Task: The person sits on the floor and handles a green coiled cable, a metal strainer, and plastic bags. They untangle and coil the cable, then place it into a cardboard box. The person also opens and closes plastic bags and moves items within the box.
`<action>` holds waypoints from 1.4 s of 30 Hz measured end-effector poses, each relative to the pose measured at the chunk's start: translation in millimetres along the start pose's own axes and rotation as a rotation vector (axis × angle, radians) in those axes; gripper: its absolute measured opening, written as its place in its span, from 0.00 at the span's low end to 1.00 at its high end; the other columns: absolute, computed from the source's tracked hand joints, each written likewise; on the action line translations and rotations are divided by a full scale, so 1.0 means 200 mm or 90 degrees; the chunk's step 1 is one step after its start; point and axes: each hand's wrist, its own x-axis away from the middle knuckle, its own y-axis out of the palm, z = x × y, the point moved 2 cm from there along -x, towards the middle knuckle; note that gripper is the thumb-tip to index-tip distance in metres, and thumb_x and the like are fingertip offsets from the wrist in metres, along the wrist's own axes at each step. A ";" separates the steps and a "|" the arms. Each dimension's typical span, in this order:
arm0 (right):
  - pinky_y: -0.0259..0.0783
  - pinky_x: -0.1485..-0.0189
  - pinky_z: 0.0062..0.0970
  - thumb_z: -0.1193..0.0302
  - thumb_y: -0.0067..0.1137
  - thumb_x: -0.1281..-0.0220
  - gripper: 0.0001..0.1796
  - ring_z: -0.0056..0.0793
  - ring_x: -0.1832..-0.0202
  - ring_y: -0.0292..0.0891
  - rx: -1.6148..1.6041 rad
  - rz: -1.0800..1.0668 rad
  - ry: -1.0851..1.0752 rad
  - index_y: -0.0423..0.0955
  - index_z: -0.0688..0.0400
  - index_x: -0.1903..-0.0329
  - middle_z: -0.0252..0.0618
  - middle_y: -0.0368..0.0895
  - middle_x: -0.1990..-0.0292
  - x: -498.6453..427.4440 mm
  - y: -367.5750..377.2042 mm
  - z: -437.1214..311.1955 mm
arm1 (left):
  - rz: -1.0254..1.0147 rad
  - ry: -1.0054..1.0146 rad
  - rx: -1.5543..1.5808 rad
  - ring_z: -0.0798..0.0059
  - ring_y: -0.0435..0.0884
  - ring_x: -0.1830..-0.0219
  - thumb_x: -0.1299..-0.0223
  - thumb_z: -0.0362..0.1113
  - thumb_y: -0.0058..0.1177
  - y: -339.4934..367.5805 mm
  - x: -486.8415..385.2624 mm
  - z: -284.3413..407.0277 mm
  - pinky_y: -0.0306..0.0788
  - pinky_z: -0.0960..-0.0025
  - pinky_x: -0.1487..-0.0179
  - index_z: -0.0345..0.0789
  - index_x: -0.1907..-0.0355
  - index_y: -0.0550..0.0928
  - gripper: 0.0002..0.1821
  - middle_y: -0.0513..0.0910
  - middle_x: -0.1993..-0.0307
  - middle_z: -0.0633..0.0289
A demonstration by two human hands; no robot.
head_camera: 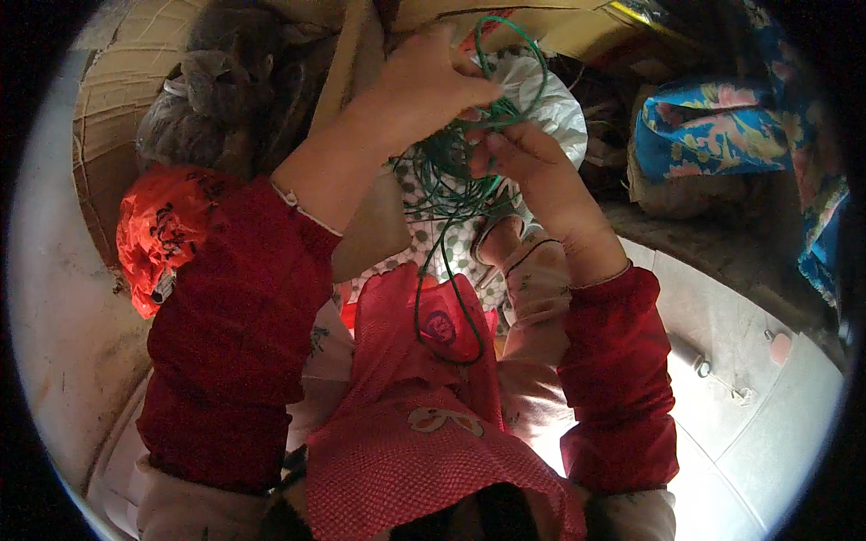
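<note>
A tangled bundle of thin green cord (450,176) hangs between my hands, with one loop dangling over the red apron (419,446) on my lap. My left hand (433,88), blurred, is above the bundle at its upper left, beside a loop that rises at the top; whether its fingers are closed on the cord cannot be told. My right hand (521,149) pinches the green cord at the right side of the bundle, thumb and fingers together. Part of the bundle is hidden behind my hands.
An open cardboard box (122,101) with grey plastic bags (203,101) stands at upper left, a red plastic bag (169,230) near it. A white plastic bag (565,111) lies behind my right hand. Blue floral fabric (717,135) hangs at right, above tiled floor (758,419).
</note>
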 end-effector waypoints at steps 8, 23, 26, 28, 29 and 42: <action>0.69 0.55 0.26 0.72 0.51 0.42 0.20 0.25 0.65 0.71 -0.203 0.157 -0.019 0.66 0.64 0.47 0.35 0.73 0.67 0.03 -0.09 -0.10 | -0.047 -0.083 -0.088 0.80 0.76 0.79 0.39 0.48 0.52 -0.03 0.01 0.01 0.67 0.76 0.78 0.32 0.62 0.78 0.18 0.80 0.74 0.63; 0.55 0.76 0.16 0.66 0.47 0.33 0.12 0.15 0.83 0.52 0.058 0.067 -0.088 0.71 0.62 0.68 0.26 0.60 0.85 0.16 -0.11 -0.27 | 0.344 0.358 -0.512 0.61 0.77 0.55 0.40 0.51 0.51 -0.08 -0.02 0.03 0.70 0.64 0.49 0.30 0.54 0.76 0.24 0.79 0.59 0.52; 0.56 0.76 0.19 0.65 0.49 0.34 0.12 0.15 0.82 0.55 -0.036 0.127 -0.222 0.72 0.62 0.67 0.26 0.62 0.84 0.24 -0.19 -0.30 | 0.203 0.205 -0.359 0.55 0.79 0.60 0.41 0.52 0.50 -0.08 -0.04 0.01 0.71 0.62 0.53 0.31 0.57 0.78 0.23 0.81 0.64 0.50; 0.56 0.77 0.20 0.64 0.48 0.34 0.14 0.15 0.83 0.54 -0.124 0.123 -0.302 0.73 0.63 0.66 0.24 0.60 0.85 0.27 -0.26 -0.32 | 0.131 0.116 -0.237 0.54 0.80 0.62 0.40 0.51 0.49 -0.06 -0.04 0.00 0.71 0.60 0.55 0.32 0.56 0.77 0.23 0.81 0.65 0.49; 0.55 0.78 0.21 0.63 0.47 0.33 0.16 0.15 0.84 0.51 -0.163 0.100 -0.328 0.72 0.65 0.65 0.23 0.56 0.87 0.27 -0.29 -0.34 | 0.125 0.128 -0.214 0.55 0.80 0.62 0.39 0.51 0.48 -0.06 -0.05 -0.01 0.71 0.62 0.54 0.32 0.56 0.77 0.23 0.81 0.66 0.50; 0.58 0.78 0.19 0.58 0.45 0.31 0.19 0.15 0.84 0.53 -0.119 0.193 -0.232 0.73 0.63 0.64 0.26 0.58 0.86 0.18 -0.23 -0.29 | 0.011 0.091 0.220 0.74 0.81 0.65 0.32 0.47 0.42 0.06 -0.06 -0.03 0.76 0.71 0.56 0.33 0.57 0.75 0.18 0.81 0.69 0.60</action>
